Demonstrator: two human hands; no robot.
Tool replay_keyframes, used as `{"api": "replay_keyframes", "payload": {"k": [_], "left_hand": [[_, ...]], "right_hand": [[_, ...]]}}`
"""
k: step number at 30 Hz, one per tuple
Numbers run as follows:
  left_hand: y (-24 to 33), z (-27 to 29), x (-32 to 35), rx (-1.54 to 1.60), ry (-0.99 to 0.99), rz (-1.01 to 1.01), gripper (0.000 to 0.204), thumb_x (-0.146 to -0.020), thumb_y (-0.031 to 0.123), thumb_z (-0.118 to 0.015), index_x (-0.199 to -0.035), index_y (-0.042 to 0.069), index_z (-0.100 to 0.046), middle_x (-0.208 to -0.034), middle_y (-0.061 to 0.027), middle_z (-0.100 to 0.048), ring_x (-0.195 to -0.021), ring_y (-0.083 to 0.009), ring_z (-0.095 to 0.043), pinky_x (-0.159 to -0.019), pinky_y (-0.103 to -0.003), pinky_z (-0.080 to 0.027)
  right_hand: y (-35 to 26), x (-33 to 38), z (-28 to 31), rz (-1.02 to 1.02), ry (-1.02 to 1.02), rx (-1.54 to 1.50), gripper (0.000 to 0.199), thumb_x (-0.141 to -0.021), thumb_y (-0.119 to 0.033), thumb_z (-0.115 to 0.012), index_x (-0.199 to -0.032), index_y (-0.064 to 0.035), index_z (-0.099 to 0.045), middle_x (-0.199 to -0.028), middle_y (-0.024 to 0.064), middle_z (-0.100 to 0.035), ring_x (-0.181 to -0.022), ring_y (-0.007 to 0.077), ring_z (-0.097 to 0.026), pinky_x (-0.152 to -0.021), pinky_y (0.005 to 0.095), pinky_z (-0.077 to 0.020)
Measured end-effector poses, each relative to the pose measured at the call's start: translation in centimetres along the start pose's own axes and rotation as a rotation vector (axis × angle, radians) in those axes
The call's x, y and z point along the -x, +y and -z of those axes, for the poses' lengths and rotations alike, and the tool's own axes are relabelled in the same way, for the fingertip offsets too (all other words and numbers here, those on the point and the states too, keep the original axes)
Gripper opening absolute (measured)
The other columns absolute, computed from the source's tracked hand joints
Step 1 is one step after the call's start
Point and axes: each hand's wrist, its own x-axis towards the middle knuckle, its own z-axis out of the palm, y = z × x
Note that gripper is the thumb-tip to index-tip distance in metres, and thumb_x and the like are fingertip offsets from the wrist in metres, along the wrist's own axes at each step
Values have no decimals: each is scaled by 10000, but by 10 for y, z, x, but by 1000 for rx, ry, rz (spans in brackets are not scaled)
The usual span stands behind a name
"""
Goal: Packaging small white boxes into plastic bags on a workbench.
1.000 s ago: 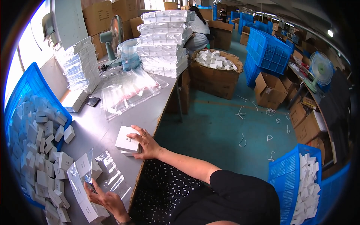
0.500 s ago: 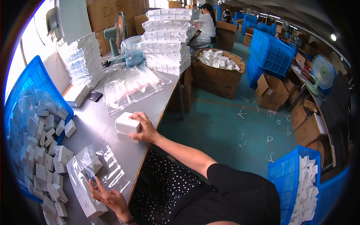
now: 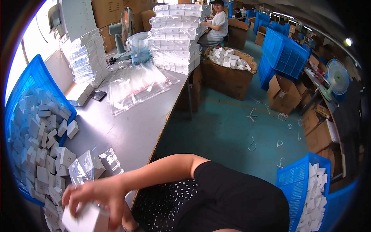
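Note:
My right hand (image 3: 102, 193) reaches across to the lower left of the table, fingers closed over a white box (image 3: 87, 221), slightly blurred; whether it is one box or two pressed together I cannot tell. Of my left hand (image 3: 128, 219) only a part near the wrist shows, below the right forearm; its fingers are hidden. Just beyond my right hand lies a clear plastic bag (image 3: 81, 169) with white boxes in it, its loose film spread on the table.
Loose white boxes (image 3: 42, 154) spill from a tipped blue crate (image 3: 42, 77) at the left. Clear bags (image 3: 135, 87), stacked wrapped packs (image 3: 174, 38) and a fan (image 3: 125, 29) stand farther back. A person (image 3: 218, 23) sits beyond. Another blue crate (image 3: 295, 189) stands at right.
My right hand has carried the white box from the middle of the table toward me and left, over the near end of the bag. My left hand is now mostly covered.

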Motion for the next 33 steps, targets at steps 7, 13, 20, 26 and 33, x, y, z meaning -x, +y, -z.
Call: {"api": "replay_keyframes", "payload": {"k": [7, 13, 20, 26, 33], "left_hand": [[69, 28, 0, -196, 116, -270, 759, -683, -142, -412, -1435, -38, -425, -1503, -199, -407, -1423, -363, -353, -1174, -431, -266], [79, 24, 1, -224, 108, -243, 808, -651, -180, -378, -1438, -11, -445, -1524, -181, -385, -1426, -365, -349, -1148, -433, -302], [61, 40, 26, -347, 95, -210, 621, -656, -177, -442, -1194, 17, -685, -1472, -194, -466, -1329, -360, -463, -1051, -369, -406], [89, 38, 27, -342, 129, -265, 467, -695, -104, -515, -1113, -13, -701, -1302, -120, -632, -1071, -332, -576, -976, -406, -423], [90, 63, 42, -394, 260, -99, 531, -727, -89, -539, -1252, -46, -606, -1359, -111, -592, -985, -312, -604, -896, -388, -495]], "right_hand": [[-1, 170, 88, -456, 491, 1036, 805, -611, -327, -829, -1312, -143, -480, -1404, 223, -381, -1296, 400, -432, -1053, 510, -419], [-18, 217, 85, -849, 365, 1218, 844, -613, -320, -850, -1350, -220, -450, -1470, 207, -297, -1282, 471, -414, -1070, 545, -406], [0, 225, 81, -752, 375, 1153, 836, -605, -377, -861, -1330, -175, -498, -1472, 220, -333, -1337, 462, -375, -1112, 517, -359], [-11, 223, 111, -669, 356, 971, 758, -547, -350, -851, -1228, -119, -614, -1429, 247, -421, -1346, 408, -410, -1098, 471, -386], [34, 152, 79, -630, 321, 188, 790, -493, -296, -792, -1222, -71, -587, -1440, 210, -430, -1308, 340, -456, -1067, 460, -389]]}}
